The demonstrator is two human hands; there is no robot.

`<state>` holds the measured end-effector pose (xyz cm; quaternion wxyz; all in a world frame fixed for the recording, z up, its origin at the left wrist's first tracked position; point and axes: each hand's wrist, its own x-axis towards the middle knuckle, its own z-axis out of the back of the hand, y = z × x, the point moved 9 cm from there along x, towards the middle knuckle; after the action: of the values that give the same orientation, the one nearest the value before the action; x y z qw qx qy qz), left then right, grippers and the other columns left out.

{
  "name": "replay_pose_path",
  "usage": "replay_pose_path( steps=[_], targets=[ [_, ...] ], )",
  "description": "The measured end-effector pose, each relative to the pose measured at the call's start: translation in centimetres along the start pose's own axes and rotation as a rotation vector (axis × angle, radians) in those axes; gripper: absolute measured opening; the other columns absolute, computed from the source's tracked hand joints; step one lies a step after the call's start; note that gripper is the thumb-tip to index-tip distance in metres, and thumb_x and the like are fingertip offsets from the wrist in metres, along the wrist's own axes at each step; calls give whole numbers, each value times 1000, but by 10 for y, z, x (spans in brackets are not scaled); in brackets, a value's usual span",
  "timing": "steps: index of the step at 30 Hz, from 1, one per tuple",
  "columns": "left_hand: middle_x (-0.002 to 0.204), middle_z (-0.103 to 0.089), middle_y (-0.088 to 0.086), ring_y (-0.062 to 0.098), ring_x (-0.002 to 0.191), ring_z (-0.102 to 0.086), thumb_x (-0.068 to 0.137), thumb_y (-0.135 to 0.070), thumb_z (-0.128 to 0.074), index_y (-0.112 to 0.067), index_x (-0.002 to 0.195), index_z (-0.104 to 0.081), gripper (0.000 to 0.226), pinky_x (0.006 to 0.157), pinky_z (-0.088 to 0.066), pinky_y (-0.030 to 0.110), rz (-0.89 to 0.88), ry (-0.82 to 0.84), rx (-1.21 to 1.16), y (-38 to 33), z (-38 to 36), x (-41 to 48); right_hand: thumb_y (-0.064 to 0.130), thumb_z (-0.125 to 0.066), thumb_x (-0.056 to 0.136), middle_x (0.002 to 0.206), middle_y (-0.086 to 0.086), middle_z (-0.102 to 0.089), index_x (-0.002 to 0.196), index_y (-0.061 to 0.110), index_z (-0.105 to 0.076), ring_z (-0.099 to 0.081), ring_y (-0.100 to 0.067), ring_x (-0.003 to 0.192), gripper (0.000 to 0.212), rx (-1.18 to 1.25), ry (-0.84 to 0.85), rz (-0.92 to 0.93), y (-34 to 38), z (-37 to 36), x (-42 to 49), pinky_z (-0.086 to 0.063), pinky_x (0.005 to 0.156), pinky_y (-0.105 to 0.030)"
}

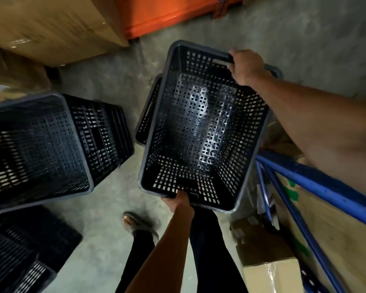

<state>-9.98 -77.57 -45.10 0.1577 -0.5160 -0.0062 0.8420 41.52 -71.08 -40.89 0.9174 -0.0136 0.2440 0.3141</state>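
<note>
we found the black perforated plastic crate (199, 127) raised off the grey concrete floor (114, 197), open side up, held between both hands. its long axis ran away from the body, with the near end low in the head view and the far end high, leaning a little to the right. the left hand (179, 200) was at the near short end, fingers curled under the rim and clamped on it. the right hand (246, 66) was at the far short end, fingers wrapped round the handle bar of the rim, its arm stretched along the crate's right wall. so the left hand was the nearer one.

a second black perforated crate (149, 115) showed from under the held crate's left wall, offset to the left; we could not tell whether the two touched. a stack of like black crates (40, 144) stood further left, across a strip of floor. a blue metal frame (317, 182) lay just beside the right wall.

we judged that the coming move turned on that offset. any nesting or setting down would need the crate to go left, away from the frame, with its long axis kept in line with the crate below.
</note>
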Motion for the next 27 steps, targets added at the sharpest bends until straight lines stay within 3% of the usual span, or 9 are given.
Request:
replay_pose_path(
  steps=[6,10,13,15,19,24,27],
  targets=[
    [130,-60,12,30,97,-63,88,6,-54,-16,128,-52,46,92,-53,43,-44,28,-54,-23,11,0,28,-53,97,111,-24,-63,125,11,-57,-61,-42,99,33,-80,38,12,-6,17,-14,-50,81,-41],
    [122,-57,13,29,86,-60,90,10,-49,-16,120,-47,40,64,-58,35,-167,60,-9,-75,36,-6,21,-59,93,104,-21,-65,116,9,-58,-63,-37,93,27,-87,30,-74,-23,32,-54,-48,74,-34],
    [121,-55,18,32,96,-58,89,9,-50,-7,124,-45,39,75,-58,45,-296,89,178,-122,61,-29,23,-59,94,107,-21,-65,116,7,-59,-64,-37,97,28,-56,57,-165,-32,59,-100,-48,76,-34],
    [115,-56,20,33,86,-59,88,8,-49,-9,118,-45,34,65,-57,40,-378,114,282,-157,73,-58,22,-59,93,110,-22,-65,116,7,-59,-63,-38,102,28,-28,41,-234,-40,90,-140,-52,82,-38],
    [126,-57,27,45,112,-60,89,-8,-54,-3,129,-43,42,94,-51,54,-598,54,705,-237,97,-105,18,-61,90,110,-20,-67,114,5,-61,-65,-38,102,27,55,-24,-376,-46,142,-217,-54,84,-41],
    [117,-62,29,44,110,-60,87,-25,-59,-1,117,-53,39,90,-50,46,-996,-137,950,-358,128,-193,15,-58,91,106,-21,-67,117,3,-57,-65,-38,100,28,274,-200,-454,-27,196,-300,-54,83,-38],
    [114,-61,29,46,106,-60,89,-27,-58,0,117,-51,39,84,-51,48,-1176,-206,969,-418,164,-239,12,-58,90,106,-23,-67,121,0,-53,-65,-40,99,34,243,-253,-358,15,218,-334,-53,81,-39]
  ],
)
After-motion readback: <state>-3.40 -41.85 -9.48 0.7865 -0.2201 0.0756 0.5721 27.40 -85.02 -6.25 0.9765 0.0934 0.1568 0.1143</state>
